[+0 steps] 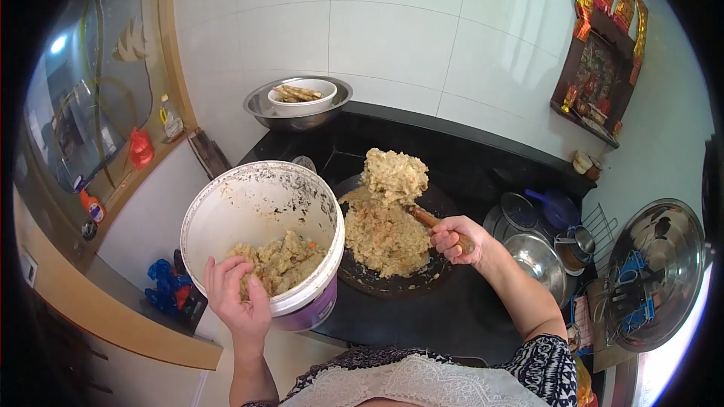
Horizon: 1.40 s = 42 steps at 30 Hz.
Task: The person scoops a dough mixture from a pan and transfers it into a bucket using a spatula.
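My left hand (237,298) is at the near rim of a white plastic bucket (226,188) with a purple label, its fingers curled over the edge. Inside the bucket lies a lumpy, pale yellow mash (290,260) with orange bits. My right hand (458,241) is closed round the wooden handle of a spatula (426,216). A heaped lump of mash (394,175) covers the spatula's blade, above a dark wok (400,286). More mash (388,245) fills much of the wok.
A steel basin (260,109) with a white bowl (320,94) stands at the back left. To the right are a steel bowl (539,260), a blue-handled pan (558,207) and a large round lid (664,279). A small shrine (599,79) hangs on the wall.
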Available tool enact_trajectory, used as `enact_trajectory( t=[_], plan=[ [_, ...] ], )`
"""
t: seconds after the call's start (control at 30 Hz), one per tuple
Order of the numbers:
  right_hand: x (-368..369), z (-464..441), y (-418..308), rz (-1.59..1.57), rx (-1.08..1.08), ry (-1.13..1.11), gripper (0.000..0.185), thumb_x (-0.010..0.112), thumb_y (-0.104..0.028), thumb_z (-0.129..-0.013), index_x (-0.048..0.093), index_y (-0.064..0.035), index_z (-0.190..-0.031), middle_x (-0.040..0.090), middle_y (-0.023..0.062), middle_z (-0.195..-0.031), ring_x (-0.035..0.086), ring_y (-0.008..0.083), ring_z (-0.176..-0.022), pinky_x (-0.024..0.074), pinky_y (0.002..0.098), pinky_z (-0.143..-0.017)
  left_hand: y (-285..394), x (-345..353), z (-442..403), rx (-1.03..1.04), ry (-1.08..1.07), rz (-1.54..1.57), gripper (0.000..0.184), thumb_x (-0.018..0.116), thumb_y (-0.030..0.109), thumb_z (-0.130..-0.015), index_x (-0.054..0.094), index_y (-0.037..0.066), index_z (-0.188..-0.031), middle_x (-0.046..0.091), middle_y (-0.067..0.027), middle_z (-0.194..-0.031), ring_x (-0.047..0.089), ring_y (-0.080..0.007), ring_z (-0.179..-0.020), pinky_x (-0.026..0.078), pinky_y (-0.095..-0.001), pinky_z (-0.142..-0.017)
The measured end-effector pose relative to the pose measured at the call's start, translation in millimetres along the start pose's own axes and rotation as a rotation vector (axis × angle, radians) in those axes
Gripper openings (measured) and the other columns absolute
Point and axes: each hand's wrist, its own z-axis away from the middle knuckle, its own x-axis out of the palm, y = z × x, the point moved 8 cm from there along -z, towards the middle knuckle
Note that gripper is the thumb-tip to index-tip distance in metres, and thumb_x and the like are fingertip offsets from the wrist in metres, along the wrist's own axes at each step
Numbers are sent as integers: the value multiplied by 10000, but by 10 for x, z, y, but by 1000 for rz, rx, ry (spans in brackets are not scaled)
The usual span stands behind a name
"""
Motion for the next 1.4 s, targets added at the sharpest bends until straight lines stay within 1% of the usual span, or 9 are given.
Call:
enact_trajectory(
  t=[0.13, 0.37, 0.53, 0.7, 0.73, 0.77, 0.83, 0.87, 1.4],
  plan=[
    [250, 102, -107, 31, -24, -18, 183, 436, -97, -841, 382, -79, -667, 416, -31, -565, 399, 23, -394, 332, 182, -282, -5, -9, 15, 30, 20, 5, 148, 519, 34, -663, 568, 6, -799, 562, -140, -830, 546, -300, -796, 322, -513, -951],
    [1089, 508, -230, 292, -183, -75, 126, 481, -60, -804, 405, -48, -704, 415, -22, -546, 393, 23, -357, 331, 192, -245, -13, -42, 21, 29, 43, 17, 176, 516, 82, -679, 568, -1, -825, 558, -151, -830, 544, -312, -812, 311, -523, -954],
    [1450, 572, -112, 734, -272, -7, 118, 514, -22, -729, 448, 18, -818, 429, 0, -529, 419, 51, -355, 352, 226, -270, -63, -141, 75, -12, 220, 128, 410, 399, 288, -810, 556, -46, -989, 448, -230, -1142, 433, -335, -1080, 250, -469, -1003],
    [1538, 314, 32, 1481, -340, 162, 172, 526, -53, -756, 455, 24, -893, 482, 36, -536, 487, 100, -400, 380, 265, -326, -77, -171, 86, -20, 257, 105, 467, 373, 334, -822, 553, -51, -1014, 356, -238, -1234, 350, -348, -1161, 214, -461, -1014],
    [1595, 219, 88, 1744, -398, 143, 169, 517, -52, -749, 431, 44, -858, 530, 124, -558, 554, 221, -447, 431, 357, -401, -72, -168, 84, -12, 249, 109, 473, 372, 343, -824, 555, -52, -1010, 348, -239, -1239, 342, -351, -1169, 203, -464, -1017],
    [1538, 108, 155, 1744, -399, 136, 169, 517, -52, -749, 431, 44, -858, 530, 124, -558, 554, 221, -447, 431, 357, -401, -69, -172, 88, -11, 249, 103, 473, 372, 343, -824, 555, -52, -1010, 348, -239, -1239, 342, -351, -1169, 203, -464, -1017],
    [1768, 81, 238, 2165, -829, 105, 175, 515, -51, -733, 410, 52, -827, 542, 216, -592, 570, 364, -526, 452, 438, -514, -72, -160, 85, -16, 233, 101, 486, 368, 356, -827, 554, -56, -1006, 357, -241, -1231, 351, -351, -1164, 208, -471, -1016],
    [1724, 71, 227, 2127, -778, 114, 180, 519, -57, -727, 402, 50, -812, 534, 253, -612, 549, 433, -598, 439, 474, -570, -76, -156, 90, -16, 231, 101, 486, 368, 356, -827, 554, -56, -1006, 357, -241, -1231, 351, -351, -1164, 208, -471, -1016],
    [1293, 219, 158, 2032, -817, 165, 162, 491, -33, -746, 385, 46, -840, 535, 273, -612, 549, 445, -594, 451, 491, -565, -70, -121, 96, -4, 205, 111, 439, 373, 334, -835, 561, -38, -973, 397, -236, -1187, 392, -352, -1124, 248, -476, -994]
  ],
)
